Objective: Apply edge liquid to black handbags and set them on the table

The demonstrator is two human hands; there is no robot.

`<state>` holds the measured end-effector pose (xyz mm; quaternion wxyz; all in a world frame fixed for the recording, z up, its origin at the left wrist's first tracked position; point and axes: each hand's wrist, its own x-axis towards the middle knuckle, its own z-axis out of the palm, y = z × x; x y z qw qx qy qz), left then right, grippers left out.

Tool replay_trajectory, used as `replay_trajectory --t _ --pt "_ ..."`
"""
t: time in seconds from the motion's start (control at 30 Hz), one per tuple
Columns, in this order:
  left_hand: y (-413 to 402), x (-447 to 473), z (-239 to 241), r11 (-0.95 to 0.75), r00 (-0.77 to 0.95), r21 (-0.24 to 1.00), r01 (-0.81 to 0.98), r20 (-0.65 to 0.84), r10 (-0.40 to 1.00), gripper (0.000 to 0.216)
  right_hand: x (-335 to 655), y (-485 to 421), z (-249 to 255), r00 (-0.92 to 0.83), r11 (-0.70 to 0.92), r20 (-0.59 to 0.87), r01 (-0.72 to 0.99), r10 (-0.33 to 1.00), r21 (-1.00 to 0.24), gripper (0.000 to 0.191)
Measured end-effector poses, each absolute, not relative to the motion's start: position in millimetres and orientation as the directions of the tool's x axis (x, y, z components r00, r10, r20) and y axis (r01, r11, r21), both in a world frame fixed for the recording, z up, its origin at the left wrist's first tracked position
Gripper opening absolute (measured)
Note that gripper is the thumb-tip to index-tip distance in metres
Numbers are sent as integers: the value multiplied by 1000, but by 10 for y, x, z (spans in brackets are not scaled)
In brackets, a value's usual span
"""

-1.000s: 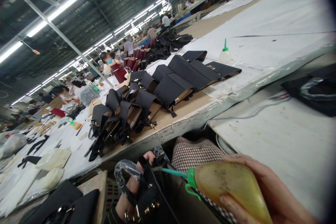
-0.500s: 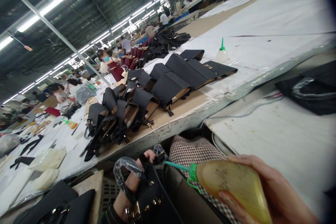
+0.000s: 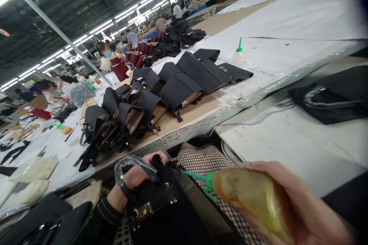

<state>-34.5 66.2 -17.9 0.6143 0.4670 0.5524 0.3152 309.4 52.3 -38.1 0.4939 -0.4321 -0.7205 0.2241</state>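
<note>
In the head view, the right hand (image 3: 301, 199) wraps a bottle (image 3: 250, 195), its dark marks unreadable. The left hand (image 3: 153, 157), partly hidden by a handle (image 3: 118, 172), grips the bag (image 3: 161, 218), beside the worktop (image 3: 290, 57), cut off below.

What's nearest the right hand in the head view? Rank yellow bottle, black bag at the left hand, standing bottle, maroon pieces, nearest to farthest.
1. Yellow bottle: in the right hand itself.
2. Black bag: to its left, at the left hand.
3. Standing bottle: ahead, on the table.
4. Maroon pieces: farthest, ahead and well left.
</note>
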Motion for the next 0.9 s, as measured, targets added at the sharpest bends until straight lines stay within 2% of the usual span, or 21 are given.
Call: replay_trajectory --t 0.1,0.2,0.33,0.5,0.77,0.9 --pt "822 -373 -313 396 313 900 182 -435 844 24 3203 617 -388 -73 376 380 409 922 -832 42" --pt "937 -344 -561 433 419 876 213 -482 769 25 3334 645 -462 -63 263 261 421 963 -868 40" --pt "1028 -317 -966 426 436 881 207 -473 766 28 3433 665 -632 -125 156 112 432 986 -888 41" --pt "1083 -321 -1222 408 445 889 210 -458 769 27 3382 736 -861 -207 193 114 413 972 -890 43" --pt "1110 -288 -1192 400 464 887 232 -462 755 27 3256 877 -962 -287 311 204 405 936 -860 47" --pt "1108 -281 -1191 381 467 893 241 -451 761 26 3247 907 -948 -324 327 197 421 925 -846 45"
